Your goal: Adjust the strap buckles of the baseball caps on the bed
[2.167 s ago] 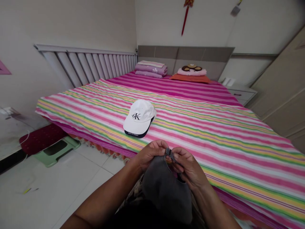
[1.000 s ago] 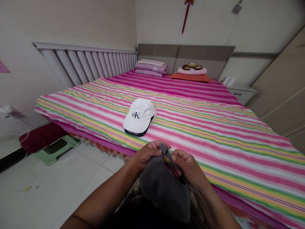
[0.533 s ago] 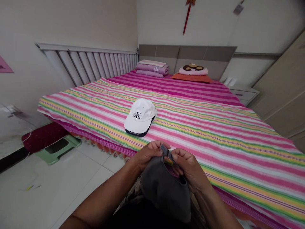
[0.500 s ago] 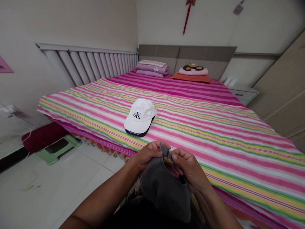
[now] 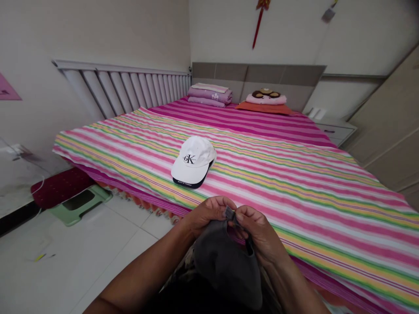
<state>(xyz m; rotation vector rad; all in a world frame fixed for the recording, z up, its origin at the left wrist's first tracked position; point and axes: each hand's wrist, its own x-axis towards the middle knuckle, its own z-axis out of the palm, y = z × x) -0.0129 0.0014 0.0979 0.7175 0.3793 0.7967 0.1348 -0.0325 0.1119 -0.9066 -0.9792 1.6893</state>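
A dark grey cap [image 5: 225,266] rests in front of me, its back facing the bed. My left hand [image 5: 206,214] and my right hand [image 5: 258,231] both pinch the cap's back strap [image 5: 230,213] between thumb and fingers, fingertips almost touching. A white cap [image 5: 193,160] with a dark logo and dark brim edge lies on the striped bed [image 5: 294,174] just beyond my hands, untouched.
Folded purple bedding [image 5: 209,93] and a pillow with a brown toy [image 5: 265,97] lie at the headboard. A nightstand [image 5: 337,128] stands at the right, a wardrobe further right. A green stool [image 5: 78,205] with a red mat sits on the tiled floor at the left.
My hands have stayed on the grey cap's strap, with small finger shifts; the strap end that stuck up is now tucked between my fingertips. The view has drifted slightly.
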